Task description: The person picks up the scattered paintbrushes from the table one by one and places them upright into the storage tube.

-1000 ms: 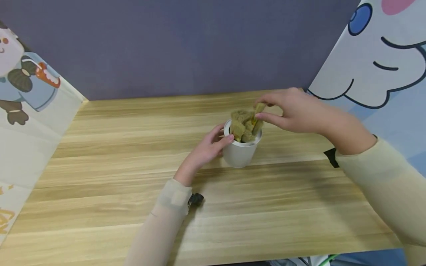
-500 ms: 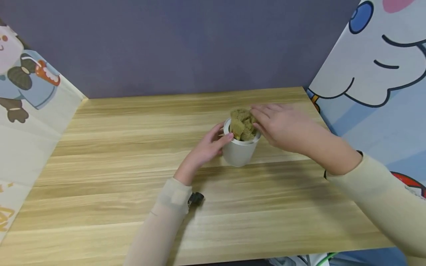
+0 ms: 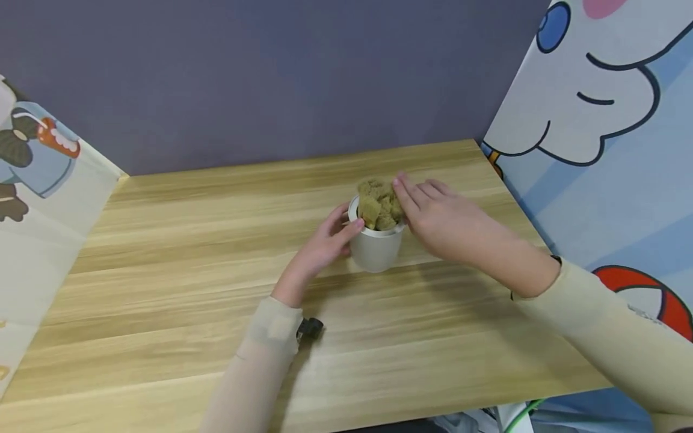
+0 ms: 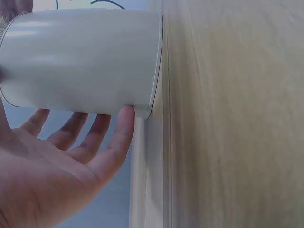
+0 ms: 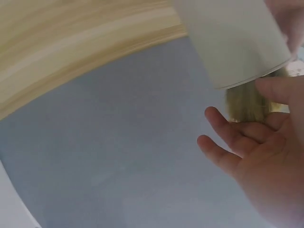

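A white cup-shaped container (image 3: 376, 252) stands upright on the wooden table, filled past its rim with fuzzy olive-brown material (image 3: 373, 207). My left hand (image 3: 323, 245) steadies the container from the left, thumb at the rim; in the left wrist view, its fingers curve against the smooth wall (image 4: 85, 61). On the right side, my right hand (image 3: 441, 219) presses the fuzzy material with extended fingers. The right wrist view has this hand (image 5: 266, 156) with its fingers against the fuzzy bulge (image 5: 247, 104), just outside the rim. Whatever is inside the container is hidden by its walls.
The wooden tabletop (image 3: 178, 270) extends around the container. A dark grey-blue wall (image 3: 271, 78) rises behind it, with cartoon-printed panels at the left (image 3: 59, 228) and right (image 3: 622, 198). A small black device (image 3: 310, 328) sits at the left cuff.
My right hand has gone from pinching an upright piece of the fuzzy material to pressing it down with extended fingers. My left hand keeps its hold. The head view has shifted slightly.
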### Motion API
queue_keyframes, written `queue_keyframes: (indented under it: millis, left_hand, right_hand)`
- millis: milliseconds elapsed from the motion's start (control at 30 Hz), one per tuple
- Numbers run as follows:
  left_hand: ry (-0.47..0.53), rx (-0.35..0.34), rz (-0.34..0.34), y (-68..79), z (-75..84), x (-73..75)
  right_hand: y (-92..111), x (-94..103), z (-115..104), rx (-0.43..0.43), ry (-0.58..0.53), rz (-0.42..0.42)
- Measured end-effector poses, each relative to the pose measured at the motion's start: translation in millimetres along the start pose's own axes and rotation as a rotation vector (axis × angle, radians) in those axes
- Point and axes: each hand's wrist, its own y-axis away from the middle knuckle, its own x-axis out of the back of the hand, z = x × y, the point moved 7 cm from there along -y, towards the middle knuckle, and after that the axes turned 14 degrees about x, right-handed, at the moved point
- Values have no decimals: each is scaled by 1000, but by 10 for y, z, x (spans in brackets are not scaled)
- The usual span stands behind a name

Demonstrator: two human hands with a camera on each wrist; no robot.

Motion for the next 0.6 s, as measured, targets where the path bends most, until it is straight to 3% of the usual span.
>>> queue_keyframes:
  millis: [200, 600]
  left_hand:
    - [0, -4, 3, 12, -6, 24]
    - [-13, -15, 14, 50, 17, 18]
  right_hand:
    - [-65, 7, -104, -26, -67, -3]
    - [-126, -15, -151, -114, -59, -65]
